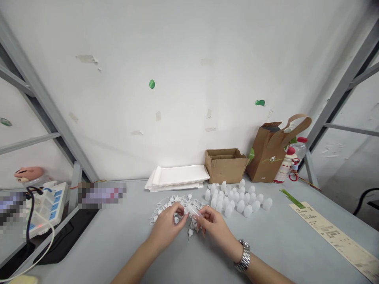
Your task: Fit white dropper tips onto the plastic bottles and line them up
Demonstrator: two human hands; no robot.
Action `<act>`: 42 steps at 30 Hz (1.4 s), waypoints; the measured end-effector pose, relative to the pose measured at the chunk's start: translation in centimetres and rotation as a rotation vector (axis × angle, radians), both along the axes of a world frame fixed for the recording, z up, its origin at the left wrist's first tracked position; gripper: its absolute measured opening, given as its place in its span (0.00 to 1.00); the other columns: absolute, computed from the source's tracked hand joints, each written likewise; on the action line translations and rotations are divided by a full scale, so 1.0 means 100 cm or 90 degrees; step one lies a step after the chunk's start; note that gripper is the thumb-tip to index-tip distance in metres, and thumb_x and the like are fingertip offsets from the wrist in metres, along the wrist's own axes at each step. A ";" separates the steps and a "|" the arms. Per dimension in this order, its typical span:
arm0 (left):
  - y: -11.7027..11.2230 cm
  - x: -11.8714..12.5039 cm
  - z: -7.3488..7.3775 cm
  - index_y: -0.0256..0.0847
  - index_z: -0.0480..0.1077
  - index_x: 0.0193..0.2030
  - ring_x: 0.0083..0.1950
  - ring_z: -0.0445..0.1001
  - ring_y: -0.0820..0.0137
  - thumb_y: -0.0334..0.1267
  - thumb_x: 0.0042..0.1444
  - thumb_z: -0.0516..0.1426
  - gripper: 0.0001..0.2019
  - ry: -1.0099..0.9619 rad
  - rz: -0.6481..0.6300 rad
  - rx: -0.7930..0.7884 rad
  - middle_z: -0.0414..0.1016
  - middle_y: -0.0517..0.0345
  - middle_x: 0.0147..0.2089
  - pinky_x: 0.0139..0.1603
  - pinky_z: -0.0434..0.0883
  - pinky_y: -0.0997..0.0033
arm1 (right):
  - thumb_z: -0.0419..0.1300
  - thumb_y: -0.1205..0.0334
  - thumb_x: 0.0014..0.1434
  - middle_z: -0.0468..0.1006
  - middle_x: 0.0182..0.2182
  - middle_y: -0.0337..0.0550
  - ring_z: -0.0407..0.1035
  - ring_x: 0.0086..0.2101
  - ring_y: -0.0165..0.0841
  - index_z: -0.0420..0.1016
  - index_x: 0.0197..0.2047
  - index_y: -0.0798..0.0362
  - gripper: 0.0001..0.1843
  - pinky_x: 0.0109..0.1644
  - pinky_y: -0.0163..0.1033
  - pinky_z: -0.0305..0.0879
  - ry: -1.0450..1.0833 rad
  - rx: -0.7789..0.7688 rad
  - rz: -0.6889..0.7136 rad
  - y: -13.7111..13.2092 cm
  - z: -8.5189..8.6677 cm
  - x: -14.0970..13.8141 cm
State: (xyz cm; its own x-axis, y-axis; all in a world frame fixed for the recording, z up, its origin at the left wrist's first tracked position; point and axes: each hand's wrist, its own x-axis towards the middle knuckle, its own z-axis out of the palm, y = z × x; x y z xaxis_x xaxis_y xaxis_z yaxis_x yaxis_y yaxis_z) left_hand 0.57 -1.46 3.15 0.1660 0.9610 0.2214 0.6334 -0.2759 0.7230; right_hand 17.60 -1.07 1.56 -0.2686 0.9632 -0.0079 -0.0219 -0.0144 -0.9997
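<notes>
Between my two hands lies a small translucent plastic bottle [196, 213], tilted. My right hand [215, 225] is closed round its lower end, with a metal watch on the wrist. At its other end my left hand [168, 224] pinches a small white cap [186, 210] with thumb and fingertips; whether the cap is on the bottle I cannot tell. Behind and under both hands spreads a tangled heap of white caps with thin cords [161, 205], partly hidden by the fingers. One loose white cap [190, 232] with a thin tip lies just in front of the heap.
Several small translucent bottles [248, 211] stand to the right. Behind are white padded envelopes [180, 175], an open cardboard box [226, 169], a brown paper bag [263, 157] and a drink bottle [300, 148]. A printed strip [328, 232] lies right; a power strip [50, 209] stands left.
</notes>
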 end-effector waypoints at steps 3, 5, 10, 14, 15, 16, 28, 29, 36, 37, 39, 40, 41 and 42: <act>0.000 0.001 0.001 0.43 0.65 0.32 0.34 0.73 0.69 0.41 0.53 0.52 0.06 -0.034 -0.018 -0.032 0.74 0.59 0.33 0.30 0.66 0.73 | 0.62 0.42 0.46 0.70 0.18 0.36 0.63 0.20 0.28 0.66 0.27 0.54 0.22 0.23 0.32 0.58 -0.012 0.004 0.007 -0.001 0.000 0.000; 0.001 0.000 0.001 0.42 0.66 0.33 0.35 0.73 0.68 0.41 0.52 0.52 0.06 -0.064 -0.025 -0.054 0.75 0.58 0.33 0.30 0.66 0.73 | 0.62 0.43 0.47 0.70 0.18 0.36 0.63 0.20 0.28 0.66 0.28 0.54 0.21 0.23 0.32 0.58 -0.017 0.007 0.010 -0.001 0.000 0.000; 0.005 0.000 0.001 0.41 0.67 0.33 0.37 0.74 0.67 0.41 0.50 0.55 0.07 -0.159 -0.029 -0.091 0.76 0.56 0.34 0.33 0.67 0.71 | 0.61 0.44 0.48 0.70 0.18 0.36 0.63 0.21 0.28 0.66 0.28 0.55 0.20 0.24 0.32 0.58 -0.014 0.012 0.009 -0.001 0.000 0.001; 0.008 -0.002 0.000 0.40 0.69 0.34 0.38 0.73 0.66 0.42 0.47 0.58 0.10 -0.240 -0.034 -0.128 0.75 0.55 0.34 0.37 0.68 0.68 | 0.61 0.43 0.46 0.70 0.18 0.36 0.64 0.21 0.29 0.66 0.27 0.54 0.21 0.23 0.32 0.58 -0.002 0.002 0.009 -0.001 0.003 0.001; 0.009 -0.002 -0.001 0.39 0.69 0.33 0.38 0.73 0.66 0.43 0.46 0.59 0.10 -0.260 -0.032 -0.138 0.75 0.55 0.34 0.38 0.68 0.68 | 0.62 0.42 0.46 0.70 0.18 0.36 0.64 0.21 0.29 0.66 0.27 0.54 0.22 0.23 0.33 0.58 0.000 -0.001 0.008 -0.001 0.004 0.001; 0.010 -0.003 -0.001 0.39 0.70 0.33 0.38 0.72 0.65 0.44 0.45 0.59 0.11 -0.281 -0.034 -0.149 0.75 0.55 0.33 0.38 0.68 0.68 | 0.62 0.42 0.46 0.70 0.18 0.36 0.64 0.21 0.29 0.66 0.27 0.54 0.22 0.23 0.33 0.58 0.001 -0.004 0.007 -0.001 0.004 0.001; 0.012 -0.003 -0.002 0.36 0.71 0.32 0.29 0.70 0.70 0.49 0.40 0.63 0.18 -0.415 -0.013 -0.264 0.73 0.59 0.25 0.30 0.63 0.72 | 0.59 0.46 0.52 0.70 0.20 0.36 0.63 0.23 0.29 0.65 0.29 0.52 0.17 0.28 0.34 0.60 -0.084 0.083 0.006 -0.006 0.007 0.004; 0.011 -0.002 -0.001 0.37 0.71 0.32 0.29 0.70 0.70 0.49 0.40 0.63 0.18 -0.426 -0.010 -0.267 0.73 0.60 0.25 0.31 0.63 0.72 | 0.58 0.48 0.53 0.70 0.21 0.36 0.63 0.24 0.30 0.66 0.29 0.52 0.16 0.30 0.35 0.60 -0.109 0.115 -0.003 -0.007 0.007 0.005; 0.009 0.000 0.003 0.37 0.70 0.29 0.29 0.69 0.71 0.48 0.41 0.63 0.16 -0.493 0.002 -0.267 0.71 0.60 0.24 0.34 0.64 0.71 | 0.56 0.57 0.56 0.71 0.27 0.39 0.64 0.28 0.32 0.66 0.32 0.52 0.07 0.34 0.36 0.60 -0.256 0.256 -0.029 -0.013 0.002 0.007; 0.008 0.000 0.003 0.37 0.70 0.28 0.29 0.68 0.71 0.48 0.40 0.63 0.16 -0.498 0.003 -0.267 0.71 0.60 0.24 0.34 0.64 0.71 | 0.55 0.58 0.57 0.71 0.27 0.39 0.65 0.29 0.32 0.65 0.32 0.52 0.07 0.34 0.36 0.60 -0.269 0.266 -0.030 -0.013 0.001 0.007; 0.008 0.001 0.003 0.37 0.70 0.28 0.29 0.68 0.71 0.49 0.40 0.63 0.16 -0.510 0.004 -0.274 0.70 0.60 0.24 0.35 0.64 0.71 | 0.55 0.58 0.57 0.71 0.27 0.39 0.65 0.28 0.32 0.66 0.33 0.51 0.06 0.34 0.37 0.60 -0.289 0.292 -0.033 -0.013 0.001 0.007; 0.007 0.002 0.004 0.37 0.70 0.28 0.29 0.68 0.72 0.49 0.39 0.63 0.17 -0.522 0.004 -0.280 0.70 0.60 0.25 0.36 0.65 0.71 | 0.55 0.59 0.57 0.71 0.27 0.39 0.65 0.28 0.33 0.66 0.33 0.51 0.06 0.34 0.37 0.60 -0.299 0.309 -0.035 -0.013 0.001 0.008; 0.007 0.003 0.004 0.37 0.70 0.27 0.29 0.67 0.72 0.49 0.38 0.64 0.17 -0.536 0.005 -0.285 0.69 0.60 0.25 0.36 0.65 0.70 | 0.55 0.59 0.58 0.71 0.27 0.40 0.65 0.28 0.33 0.66 0.33 0.51 0.05 0.34 0.37 0.60 -0.310 0.326 -0.037 -0.013 0.001 0.008; 0.007 0.004 0.003 0.37 0.70 0.26 0.29 0.67 0.72 0.49 0.37 0.64 0.17 -0.551 0.005 -0.290 0.69 0.60 0.25 0.36 0.65 0.70 | 0.55 0.59 0.58 0.71 0.27 0.40 0.65 0.29 0.33 0.66 0.34 0.51 0.05 0.35 0.38 0.60 -0.322 0.342 -0.040 -0.013 0.000 0.008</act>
